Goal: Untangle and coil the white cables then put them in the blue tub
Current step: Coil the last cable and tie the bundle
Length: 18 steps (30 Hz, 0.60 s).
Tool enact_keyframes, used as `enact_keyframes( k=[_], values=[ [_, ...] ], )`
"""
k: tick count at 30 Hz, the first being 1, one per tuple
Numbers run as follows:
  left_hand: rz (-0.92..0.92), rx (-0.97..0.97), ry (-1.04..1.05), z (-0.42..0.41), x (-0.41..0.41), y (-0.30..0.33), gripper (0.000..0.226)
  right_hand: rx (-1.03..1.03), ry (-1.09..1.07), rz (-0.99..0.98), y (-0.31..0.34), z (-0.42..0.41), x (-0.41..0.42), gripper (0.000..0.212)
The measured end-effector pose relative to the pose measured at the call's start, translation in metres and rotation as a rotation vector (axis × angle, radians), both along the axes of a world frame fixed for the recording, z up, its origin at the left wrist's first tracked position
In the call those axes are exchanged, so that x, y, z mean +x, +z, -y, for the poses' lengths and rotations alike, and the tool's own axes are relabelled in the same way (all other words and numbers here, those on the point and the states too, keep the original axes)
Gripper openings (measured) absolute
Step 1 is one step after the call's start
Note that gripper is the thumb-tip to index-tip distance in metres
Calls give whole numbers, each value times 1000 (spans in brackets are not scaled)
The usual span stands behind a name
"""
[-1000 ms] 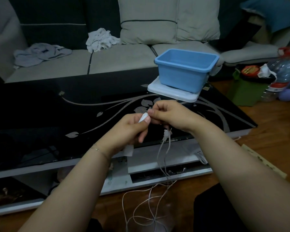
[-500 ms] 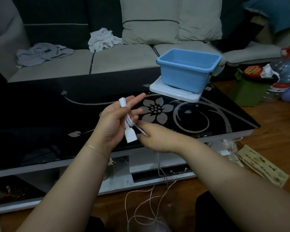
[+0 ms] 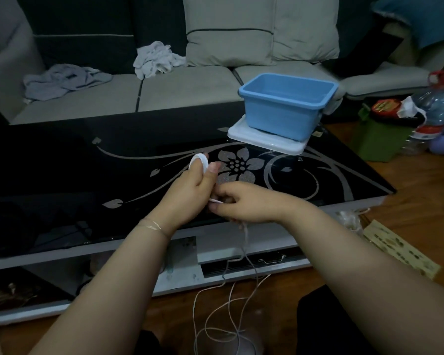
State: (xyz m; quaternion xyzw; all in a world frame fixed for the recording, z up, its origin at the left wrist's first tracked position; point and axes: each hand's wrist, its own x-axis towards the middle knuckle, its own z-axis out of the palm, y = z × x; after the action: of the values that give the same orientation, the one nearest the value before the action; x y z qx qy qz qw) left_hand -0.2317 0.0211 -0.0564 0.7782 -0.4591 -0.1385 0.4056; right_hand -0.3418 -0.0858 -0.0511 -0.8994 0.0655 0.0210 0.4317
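The left hand (image 3: 190, 193) is raised over the front part of the bench (image 3: 62, 175), a black glass top with a pale flower pattern. Its fingers are curled around a white cable (image 3: 245, 254), and a small white loop of this cable (image 3: 198, 162) stands out at the top of the hand, around the fingertips. The right hand (image 3: 244, 203) is just beside the left one, touching it at the thumb side. Its thumb and fingers pinch a short white piece of the same cable. Below the right hand the cable hangs down in front of the bench edge, a little blurred, and it ends in loose tangled loops on the wooden floor (image 3: 408, 201) between the person's arms.

The blue tub (image 3: 285, 108) stands at the far right part of the bench, well apart from both hands. It sits upright on a white lid (image 3: 267, 144), and I see no cable inside it.

Behind the bench there is a grey sofa (image 3: 177, 93) with a large cushion (image 3: 228, 29), a white cloth (image 3: 157, 58) and a grey cloth (image 3: 64, 79). On the floor at the right are a green box (image 3: 377, 142) and a clear plastic bottle (image 3: 436, 108).
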Motion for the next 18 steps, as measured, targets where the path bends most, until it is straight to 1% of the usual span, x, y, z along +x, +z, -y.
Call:
enact_keyframes(
  k=[1,2,3,4,5,6,8,9,14,16,18],
  values=[
    [60,70,-10,-2,0,1,85,-26,-9,16,2,5,0,14],
    [89,121,-24,-3,-1,2,92,-52,-23,33,3,10,0,19],
    [100,155,-44,-3,-2,3,93,-65,-43,46,5,16,-1,22],
    [86,174,-77,-3,-4,4,90,-64,-71,61,6,22,-2,23],
    [34,176,-126,-3,-7,6,81,-67,-106,76,8,28,-3,24],
    [-53,160,-179,-2,-10,7,65,-60,-144,91,9,34,-5,25],
    [-229,102,-258,-1,-10,9,21,39,-198,130,10,42,-7,29],
    [-287,82,-287,-2,-10,10,10,103,-214,156,10,45,-8,28],
    [-487,-11,-377,-3,-11,7,23,266,-254,268,8,49,-3,17],
    [-587,-94,-398,-1,-11,5,29,373,-286,313,4,48,1,17],
    [-742,-207,-400,0,-10,4,37,390,-321,313,0,46,5,17]
  ],
)
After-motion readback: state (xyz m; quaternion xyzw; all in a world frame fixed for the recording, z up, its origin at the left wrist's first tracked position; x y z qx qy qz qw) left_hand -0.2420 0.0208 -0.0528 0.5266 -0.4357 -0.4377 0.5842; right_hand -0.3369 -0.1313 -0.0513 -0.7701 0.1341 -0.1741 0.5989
